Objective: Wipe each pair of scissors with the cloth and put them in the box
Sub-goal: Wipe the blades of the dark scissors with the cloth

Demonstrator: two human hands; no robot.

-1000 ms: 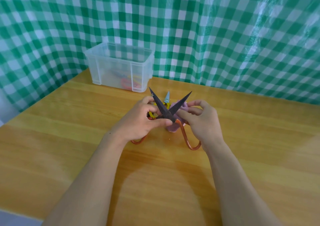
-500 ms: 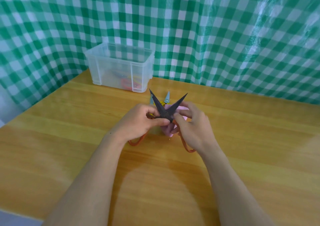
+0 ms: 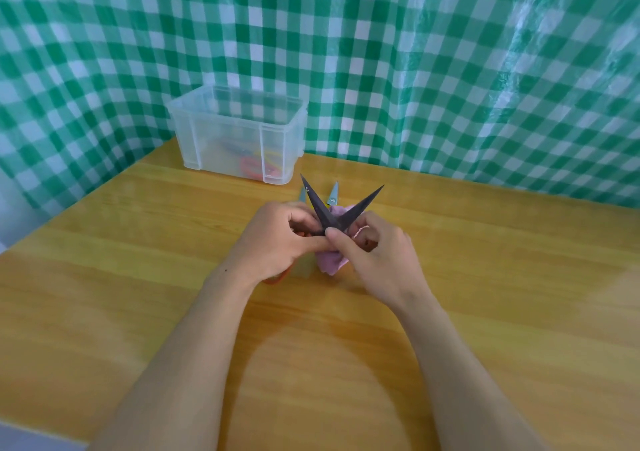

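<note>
Left hand (image 3: 280, 239) curls round the orange handles of the dark scissors (image 3: 329, 216), and right hand (image 3: 377, 260) pinches the pink cloth (image 3: 330, 265) against their pivot. The hands touch there, with the blades spread wide and pointing away from me. Just behind them, 1 more pair (image 3: 333, 194) with pale blades lies on the surface (image 3: 138, 277). Farther back, the clear box (image 3: 239, 132) already holds some coloured handles (image 3: 251, 166), which I cannot count. I judge 2 pairs are left to box.
</note>
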